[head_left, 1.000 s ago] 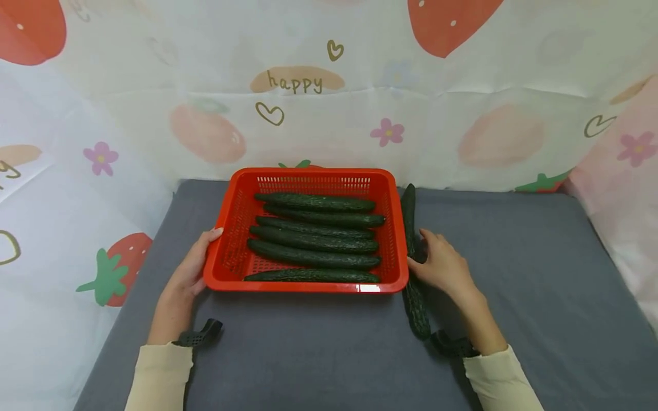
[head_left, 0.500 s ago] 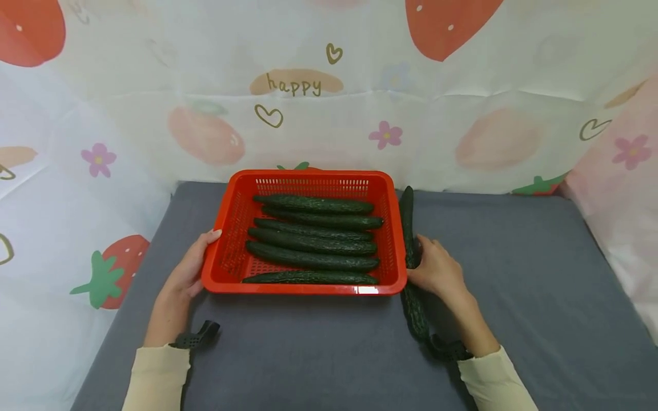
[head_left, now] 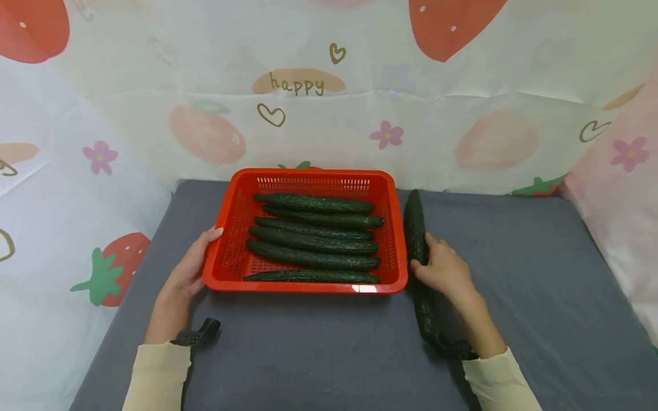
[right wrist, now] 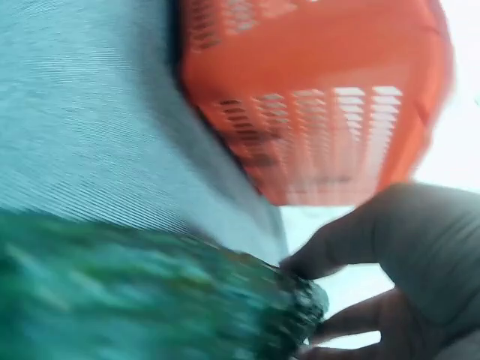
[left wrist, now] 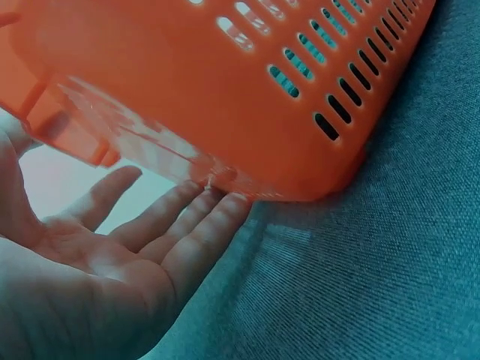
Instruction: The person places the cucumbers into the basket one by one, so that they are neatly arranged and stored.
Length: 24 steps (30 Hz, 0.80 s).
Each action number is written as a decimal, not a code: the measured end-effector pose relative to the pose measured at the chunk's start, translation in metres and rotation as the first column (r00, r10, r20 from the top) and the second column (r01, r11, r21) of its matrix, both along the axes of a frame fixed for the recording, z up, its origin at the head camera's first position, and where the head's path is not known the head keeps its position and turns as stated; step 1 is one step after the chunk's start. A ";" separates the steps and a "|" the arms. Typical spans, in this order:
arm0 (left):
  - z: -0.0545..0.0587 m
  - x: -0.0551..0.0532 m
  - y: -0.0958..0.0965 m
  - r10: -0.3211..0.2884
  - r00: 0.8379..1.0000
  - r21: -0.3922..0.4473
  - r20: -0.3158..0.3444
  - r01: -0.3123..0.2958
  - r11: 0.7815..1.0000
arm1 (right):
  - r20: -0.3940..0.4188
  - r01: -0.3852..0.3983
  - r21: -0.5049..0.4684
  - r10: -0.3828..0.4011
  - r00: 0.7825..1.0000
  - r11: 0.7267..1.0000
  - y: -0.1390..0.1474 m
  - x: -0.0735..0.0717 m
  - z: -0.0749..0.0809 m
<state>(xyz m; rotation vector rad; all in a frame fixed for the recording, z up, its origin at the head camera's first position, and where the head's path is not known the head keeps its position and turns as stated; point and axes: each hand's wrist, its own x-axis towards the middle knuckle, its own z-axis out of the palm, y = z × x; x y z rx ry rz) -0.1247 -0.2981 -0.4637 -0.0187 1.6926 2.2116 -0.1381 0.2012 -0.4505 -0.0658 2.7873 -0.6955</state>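
A red plastic basket point(head_left: 312, 288) with slotted walls holds several long dark green cucumbers point(head_left: 313, 245) lying crosswise. My left hand point(head_left: 190, 265) holds the basket's left side at the rim; in the left wrist view its fingers point(left wrist: 202, 232) touch the outer wall from below. To the right of the basket, my right hand point(head_left: 444, 268) grips another cucumber point(head_left: 416, 228) near its middle. That cucumber runs lengthwise from the back edge toward the wrist, and the hand covers part of it. In the right wrist view the cucumber point(right wrist: 150, 292) is blurred, with fingers around its far end.
A grey cloth point(head_left: 308, 348) covers the table. Behind and on both sides hangs a white curtain point(head_left: 319, 137) printed with strawberries, flowers and hearts. Black straps point(head_left: 197, 334) sit on both wrists.
The right hand has taken a grip on the lone cucumber and shifted it slightly to the right, turning it a little and leaving a gap at the basket. Basket and left hand stay put.
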 end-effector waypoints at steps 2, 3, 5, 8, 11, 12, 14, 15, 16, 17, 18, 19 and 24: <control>0.000 0.001 -0.001 -0.005 1.000 0.008 -0.017 0.006 1.000 | -0.030 0.002 0.067 0.000 1.000 0.998 -0.005 0.003 -0.001; 0.000 0.001 -0.002 -0.008 1.000 0.013 -0.025 0.008 1.000 | -0.051 0.001 0.099 0.004 0.999 0.995 -0.008 0.004 -0.001; 0.000 0.001 -0.003 -0.012 0.999 0.029 -0.039 0.013 0.999 | -0.102 0.007 0.139 0.007 0.995 0.990 -0.011 0.006 -0.001; 0.000 0.000 -0.002 -0.020 0.998 0.041 -0.051 0.022 0.999 | -0.162 0.020 0.177 0.009 0.987 0.984 -0.011 0.006 0.001; 0.000 -0.001 0.000 -0.026 0.998 0.040 -0.055 0.028 0.999 | -0.161 0.016 0.190 0.015 0.987 0.982 -0.007 0.005 0.004; 0.000 -0.001 0.001 -0.025 0.998 0.035 -0.053 0.027 0.999 | -0.146 0.010 0.186 0.018 0.989 0.983 -0.006 0.005 0.005; -0.001 -0.002 0.002 -0.023 0.999 0.028 -0.048 0.024 0.999 | -0.106 -0.004 0.168 0.022 0.994 0.986 -0.002 0.005 0.006; -0.001 -0.002 0.002 -0.021 0.999 0.023 -0.045 0.022 0.999 | -0.087 -0.011 0.154 0.024 0.996 0.988 -0.001 0.005 0.006; -0.001 -0.002 0.002 -0.018 0.999 0.016 -0.044 0.019 1.000 | -0.072 -0.016 0.141 0.026 0.997 0.990 0.001 0.005 0.006; -0.002 -0.002 0.003 -0.016 0.999 0.013 -0.041 0.017 1.000 | -0.059 -0.019 0.125 0.027 0.998 0.992 0.002 0.004 0.007; -0.002 -0.003 0.003 -0.015 0.999 0.009 -0.038 0.015 1.000 | -0.051 -0.021 0.110 0.027 0.998 0.994 0.003 0.004 0.006; -0.002 -0.003 0.003 -0.013 0.999 0.006 -0.036 0.014 1.000 | -0.044 -0.022 0.096 0.027 0.999 0.995 0.004 0.003 0.006; -0.002 -0.001 -0.001 -0.009 1.000 -0.002 -0.023 0.009 1.000 | -0.043 -0.007 0.030 0.009 0.999 1.000 0.007 -0.002 0.000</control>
